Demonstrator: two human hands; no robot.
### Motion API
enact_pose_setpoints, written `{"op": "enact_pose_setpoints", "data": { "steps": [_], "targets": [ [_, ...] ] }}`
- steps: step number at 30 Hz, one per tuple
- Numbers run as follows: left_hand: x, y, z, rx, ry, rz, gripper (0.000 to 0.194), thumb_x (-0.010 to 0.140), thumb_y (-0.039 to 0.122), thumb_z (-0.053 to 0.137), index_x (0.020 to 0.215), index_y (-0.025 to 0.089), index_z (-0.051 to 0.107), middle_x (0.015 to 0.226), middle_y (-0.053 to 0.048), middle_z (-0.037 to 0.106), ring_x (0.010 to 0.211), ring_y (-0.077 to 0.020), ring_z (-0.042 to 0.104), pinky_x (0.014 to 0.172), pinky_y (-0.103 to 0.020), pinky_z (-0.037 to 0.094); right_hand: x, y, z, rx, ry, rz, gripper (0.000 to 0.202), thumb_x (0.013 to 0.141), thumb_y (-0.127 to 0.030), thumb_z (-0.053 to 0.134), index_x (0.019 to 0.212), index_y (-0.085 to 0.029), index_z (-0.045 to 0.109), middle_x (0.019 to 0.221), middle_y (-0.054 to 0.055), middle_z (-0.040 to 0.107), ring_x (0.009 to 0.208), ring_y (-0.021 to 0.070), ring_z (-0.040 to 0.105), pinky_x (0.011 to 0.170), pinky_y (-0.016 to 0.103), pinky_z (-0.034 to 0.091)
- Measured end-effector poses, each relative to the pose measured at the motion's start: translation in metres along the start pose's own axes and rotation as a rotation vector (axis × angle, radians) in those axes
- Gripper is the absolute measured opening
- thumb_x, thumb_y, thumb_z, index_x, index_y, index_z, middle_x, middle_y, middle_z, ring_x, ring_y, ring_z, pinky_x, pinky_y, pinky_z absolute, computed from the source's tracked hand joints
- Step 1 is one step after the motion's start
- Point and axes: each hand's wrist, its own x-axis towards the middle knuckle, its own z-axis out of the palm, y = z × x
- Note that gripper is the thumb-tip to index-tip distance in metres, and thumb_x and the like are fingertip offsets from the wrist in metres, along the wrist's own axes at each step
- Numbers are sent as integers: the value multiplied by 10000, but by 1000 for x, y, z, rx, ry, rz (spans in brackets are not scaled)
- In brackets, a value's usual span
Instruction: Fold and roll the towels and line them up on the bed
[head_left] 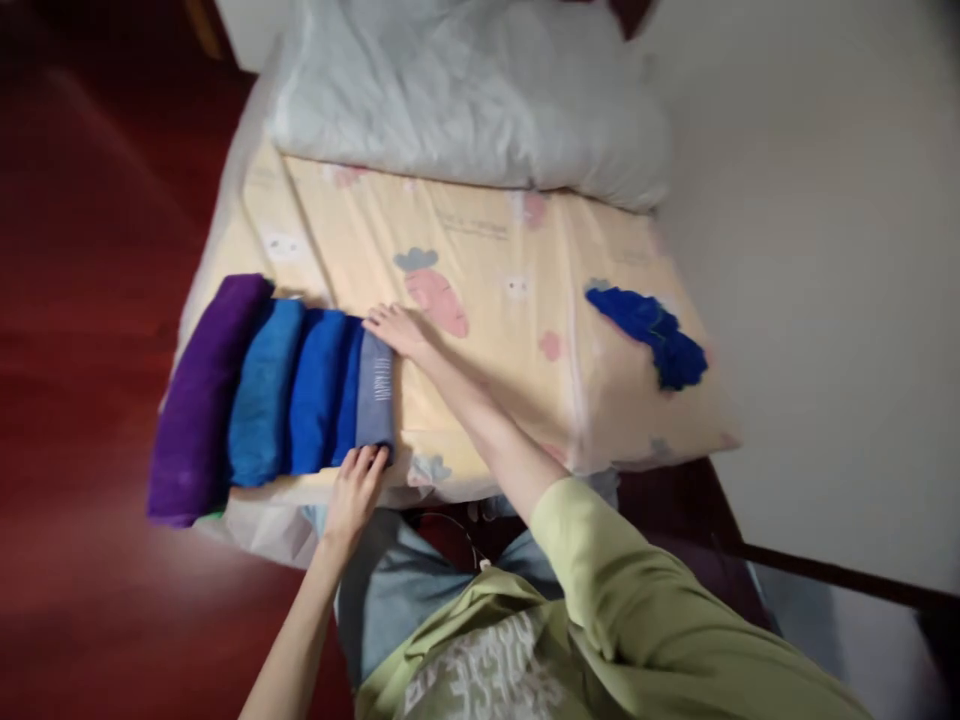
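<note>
A row of folded or rolled cloths lies along the left side of the bed. It runs from a long purple cloth [202, 400] through a teal-blue cloth [264, 395] and bright blue cloths [316, 390] to a narrow grey-blue cloth [375, 390] with pale lettering. My left hand [358, 488] rests its fingertips on the near end of the grey-blue cloth. At that cloth's far end lies my right hand [397, 328], open, palm down, with fingers stretched over its edge. Neither hand appears to grip anything.
The bed has a pale yellow sheet [487, 270] with pink and grey prints. A crumpled dark blue cloth [652, 335] lies at its right. Pale grey bedding [465, 90] is piled at the back. A white wall [825, 300] stands right; reddish floor [82, 400] lies left.
</note>
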Motion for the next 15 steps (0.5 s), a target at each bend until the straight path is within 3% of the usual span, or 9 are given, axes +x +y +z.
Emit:
{"op": "enact_pose_setpoints", "data": {
  "steps": [4, 7, 9, 11, 13, 15],
  "targets": [
    [9, 5, -5, 67, 86, -32, 473, 910, 138, 464, 1338, 255, 628, 1035, -136, 659, 883, -329, 616, 824, -473, 565, -13, -13, -25, 7, -75, 15, 553, 970, -63, 482, 1500, -222, 507, 1591, 69, 503, 1523, 237, 379, 1276, 508, 226],
    [8, 27, -12, 122, 116, -112, 484, 911, 135, 451, 1361, 201, 616, 1090, -157, 664, 943, -322, 635, 869, -480, 560, -67, -42, -42, 134, 60, -38, 743, 886, -7, 525, 1577, -264, 437, 1660, 36, 415, 1600, 231, 247, 1313, 533, 155],
    [-4, 49, -14, 117, 113, -153, 466, 943, 164, 453, 1389, 151, 591, 1217, -179, 658, 1041, -313, 645, 934, -469, 552, -129, -65, -44, 286, 185, -54, 694, 924, -10, 491, 1585, -211, 428, 1682, 47, 376, 1611, 208, 204, 1325, 472, 176],
    [-27, 74, -11, 36, 122, -149, 446, 989, 216, 449, 1411, 146, 572, 1322, -179, 637, 1150, -306, 639, 981, -451, 550, -206, -81, -34, 459, 295, 15, 539, 1008, -98, 463, 1541, -181, 485, 1657, 61, 417, 1593, 185, 249, 1325, 432, 218],
    [-59, 99, 0, -92, 131, -115, 413, 1014, 256, 449, 1393, 171, 590, 1284, -147, 672, 1130, -286, 669, 944, -428, 579, -288, -83, -17, 628, 396, 186, 462, 1026, -185, 508, 1486, -188, 548, 1585, 83, 511, 1535, 188, 374, 1298, 412, 311],
    [-93, 118, 14, -199, 79, -73, 366, 1020, 265, 465, 1339, 205, 634, 1217, -106, 716, 1046, -250, 716, 882, -379, 608, -368, -66, 2, 752, 491, 451, 420, 1009, -238, 539, 1423, -205, 607, 1482, 103, 605, 1422, 226, 524, 1231, 451, 423]
  ]
}}
